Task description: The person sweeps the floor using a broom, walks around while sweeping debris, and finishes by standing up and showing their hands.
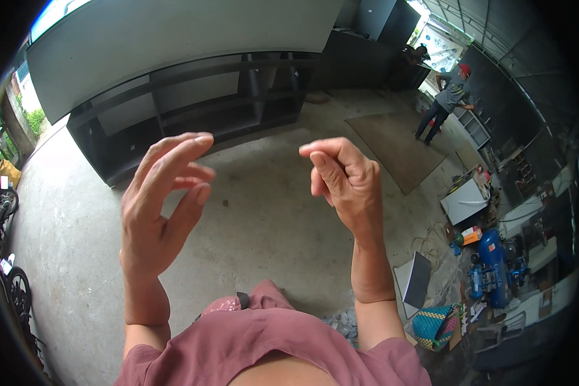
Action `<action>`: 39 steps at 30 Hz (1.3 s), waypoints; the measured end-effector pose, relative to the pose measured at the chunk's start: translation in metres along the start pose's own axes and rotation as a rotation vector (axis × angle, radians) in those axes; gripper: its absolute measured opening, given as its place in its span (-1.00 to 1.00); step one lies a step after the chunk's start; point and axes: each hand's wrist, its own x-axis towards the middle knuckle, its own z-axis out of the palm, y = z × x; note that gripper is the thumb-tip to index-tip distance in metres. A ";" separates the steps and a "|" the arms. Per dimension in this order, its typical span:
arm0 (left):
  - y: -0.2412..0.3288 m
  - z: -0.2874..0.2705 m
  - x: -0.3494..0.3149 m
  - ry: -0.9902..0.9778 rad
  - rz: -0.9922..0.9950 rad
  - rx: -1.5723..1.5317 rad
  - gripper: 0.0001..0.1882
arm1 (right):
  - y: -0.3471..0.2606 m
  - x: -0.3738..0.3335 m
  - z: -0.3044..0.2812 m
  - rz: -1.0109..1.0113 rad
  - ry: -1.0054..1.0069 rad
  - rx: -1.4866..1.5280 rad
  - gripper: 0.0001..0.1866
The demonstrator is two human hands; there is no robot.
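Both of my hands are raised in front of me above a concrete floor (257,219), and neither holds anything. My left hand (161,199) is at centre left with its fingers curved and spread apart. At centre right, my right hand (342,183) has its fingers curled in, with the thumb and fingertips pinched together. A gap of bare floor shows between the two hands. My pink shirt (270,347) fills the lower edge.
A long black shelving unit (193,109) with a grey top stands across the back. A brown mat (399,145) lies at right, with another person (445,103) standing beyond it. A blue compressor (492,264), boards and a woven bag (434,325) crowd the right. Motorbikes (6,257) are at far left.
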 end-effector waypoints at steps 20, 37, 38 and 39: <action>-0.100 0.194 0.179 0.154 0.228 0.032 -0.89 | 0.161 0.153 -0.144 -0.109 0.177 0.175 -0.90; -0.297 0.289 0.320 0.240 0.207 -0.060 -0.63 | 0.314 0.358 -0.165 -0.210 0.059 0.071 -0.90; -0.314 0.298 0.334 0.268 0.185 -0.102 -0.61 | 0.329 0.377 -0.166 -0.212 0.064 0.062 -0.90; -0.330 0.310 0.350 0.385 0.104 -0.170 -0.61 | 0.342 0.394 -0.168 -0.171 0.044 0.038 -0.91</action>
